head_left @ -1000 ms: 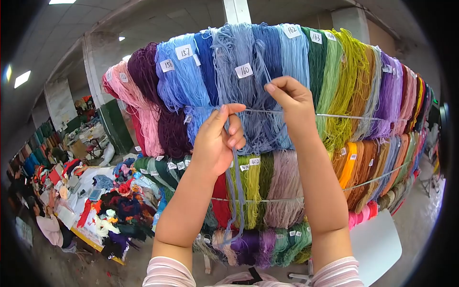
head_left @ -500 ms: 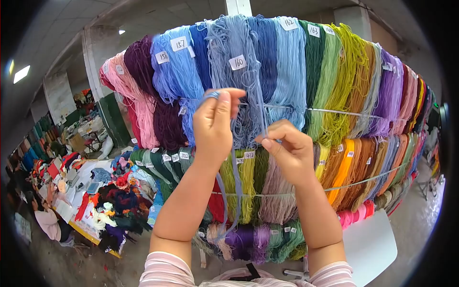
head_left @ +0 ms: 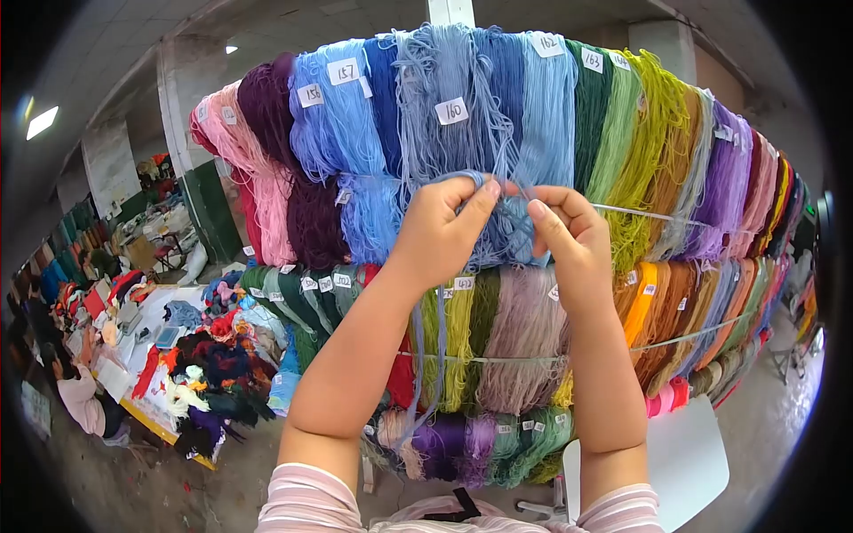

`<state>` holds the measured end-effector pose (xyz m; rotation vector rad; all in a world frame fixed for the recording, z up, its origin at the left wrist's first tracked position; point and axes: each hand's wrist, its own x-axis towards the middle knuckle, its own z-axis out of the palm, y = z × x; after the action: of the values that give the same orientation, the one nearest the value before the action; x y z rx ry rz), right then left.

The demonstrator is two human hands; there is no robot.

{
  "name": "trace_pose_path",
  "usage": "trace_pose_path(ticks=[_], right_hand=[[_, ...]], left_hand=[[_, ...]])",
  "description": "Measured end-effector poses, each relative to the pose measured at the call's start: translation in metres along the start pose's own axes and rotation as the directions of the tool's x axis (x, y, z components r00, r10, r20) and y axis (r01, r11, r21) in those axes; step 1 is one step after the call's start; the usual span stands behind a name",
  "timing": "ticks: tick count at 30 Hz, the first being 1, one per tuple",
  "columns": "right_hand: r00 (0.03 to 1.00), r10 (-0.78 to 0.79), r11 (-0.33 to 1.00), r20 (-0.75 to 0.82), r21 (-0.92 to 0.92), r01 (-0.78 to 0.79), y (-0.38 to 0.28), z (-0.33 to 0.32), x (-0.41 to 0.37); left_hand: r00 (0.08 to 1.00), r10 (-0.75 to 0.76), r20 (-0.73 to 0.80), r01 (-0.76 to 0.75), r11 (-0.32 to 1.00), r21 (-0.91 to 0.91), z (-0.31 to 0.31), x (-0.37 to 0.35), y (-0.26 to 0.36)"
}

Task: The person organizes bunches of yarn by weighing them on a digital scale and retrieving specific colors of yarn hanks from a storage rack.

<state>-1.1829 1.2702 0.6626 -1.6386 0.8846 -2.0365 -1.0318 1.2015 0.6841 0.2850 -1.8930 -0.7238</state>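
My left hand is closed on a blue-grey yarn strand, whose tail hangs down in front of the lower rows. Close beside it, my right hand pinches thin threads pulled out from the blue-grey yarn skein, which carries a paper tag reading 160. The fingertips of both hands nearly meet in front of the rack. A light blue skein tagged 162 hangs just behind my right hand. Exactly how the threads lie between the fingers is hard to make out.
Skeins in many colours hang in rows, with white cords running across them. To the left, a table bears piled yarn, and a person sits beside it. A white chair stands at lower right.
My left hand has moved right and slightly down, toward my right hand. My right hand has risen and shifted right, drawing threads away from the skein. The hands are now closer together.
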Motion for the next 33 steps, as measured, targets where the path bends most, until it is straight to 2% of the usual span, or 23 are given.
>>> trace_pose_path(ticks=[1, 3, 5, 7, 9, 10, 11, 12, 13, 15, 18, 20, 21, 23, 25, 27, 28, 30, 33], right_hand=[[0.998, 0.056, 0.998, -0.002, -0.041, -0.056, -0.004, 0.0, 0.0], [1.0, 0.015, 0.998, 0.01, -0.066, -0.015, -0.002, -0.008, 0.002], [0.999, -0.038, 0.998, 0.028, -0.044, 0.04, -0.003, -0.014, 0.003], [0.997, -0.074, 0.997, -0.004, 0.025, 0.074, 0.003, -0.018, 0.007], [0.994, -0.1, 0.988, -0.043, 0.111, 0.104, 0.006, -0.021, 0.009], [0.994, -0.101, 0.988, -0.047, 0.11, 0.105, 0.006, -0.019, 0.009], [0.992, -0.098, 0.963, -0.076, 0.246, 0.114, 0.006, -0.014, 0.009], [0.99, -0.093, 0.918, -0.104, 0.376, 0.125, 0.005, -0.012, 0.009], [0.99, -0.094, 0.918, -0.108, 0.375, 0.128, 0.006, -0.014, 0.009], [0.987, -0.139, 0.862, 0.083, 0.5, 0.079, 0.009, -0.017, 0.008], [0.985, -0.141, 0.886, 0.097, 0.456, 0.082, 0.018, -0.009, -0.003], [0.989, -0.131, 0.913, 0.062, 0.397, 0.096, 0.038, -0.008, -0.023], [0.999, -0.017, 0.899, 0.038, 0.438, -0.001, 0.049, -0.009, -0.041], [0.999, 0.043, 0.892, -0.015, 0.451, -0.031, 0.077, -0.01, -0.08], [0.976, 0.207, 0.887, -0.072, 0.434, -0.156, 0.11, -0.022, -0.121], [0.954, 0.246, 0.819, -0.169, 0.563, -0.112, 0.124, -0.032, -0.141], [0.928, 0.284, 0.829, -0.239, 0.548, -0.113, 0.12, -0.041, -0.154], [0.902, 0.332, 0.834, -0.276, 0.532, -0.144, 0.113, -0.065, -0.195], [0.793, 0.42, 0.883, -0.441, 0.399, -0.246, 0.121, -0.091, -0.303]], left_hand=[[0.998, 0.056, 0.021, -0.058, 0.996, 0.075, 0.0, -0.003, 0.003], [0.998, 0.06, 0.022, -0.061, 0.997, 0.051, -0.001, -0.005, -0.001], [0.993, -0.08, 0.091, 0.092, 0.987, -0.132, -0.008, -0.005, -0.004], [0.992, -0.086, 0.097, 0.103, 0.977, -0.189, -0.013, -0.005, -0.011], [0.985, -0.172, 0.031, 0.172, 0.926, -0.335, -0.017, -0.005, -0.017], [0.989, -0.148, 0.027, 0.149, 0.946, -0.289, -0.021, -0.004, -0.024], [0.989, -0.147, 0.032, 0.15, 0.945, -0.29, -0.023, -0.002, -0.034], [0.996, -0.066, -0.064, 0.059, 0.993, -0.104, -0.024, 0.0, -0.045], [0.989, 0.033, -0.143, -0.019, 0.995, 0.094, -0.026, 0.002, -0.056], [0.983, 0.015, -0.18, 0.014, 0.987, 0.159, -0.029, 0.005, -0.065], [0.97, 0.057, -0.237, 0.006, 0.966, 0.258, -0.026, 0.006, -0.066], [0.951, 0.171, -0.256, -0.021, 0.865, 0.501, -0.022, 0.008, -0.068], [0.954, 0.157, -0.254, -0.007, 0.861, 0.508, -0.02, 0.008, -0.069], [0.958, 0.155, -0.242, 0.005, 0.833, 0.553, -0.018, 0.007, -0.071], [0.96, 0.154, -0.234, 0.017, 0.803, 0.596, -0.017, 0.009, -0.073], [0.943, 0.259, -0.211, -0.063, 0.759, 0.648, -0.017, 0.01, -0.078], [0.948, 0.247, -0.201, -0.062, 0.763, 0.643, -0.016, 0.009, -0.08], [0.936, 0.276, -0.217, -0.072, 0.755, 0.652, -0.015, 0.013, -0.081], [0.956, 0.22, -0.196, -0.04, 0.755, 0.655, -0.017, 0.013, -0.082]])
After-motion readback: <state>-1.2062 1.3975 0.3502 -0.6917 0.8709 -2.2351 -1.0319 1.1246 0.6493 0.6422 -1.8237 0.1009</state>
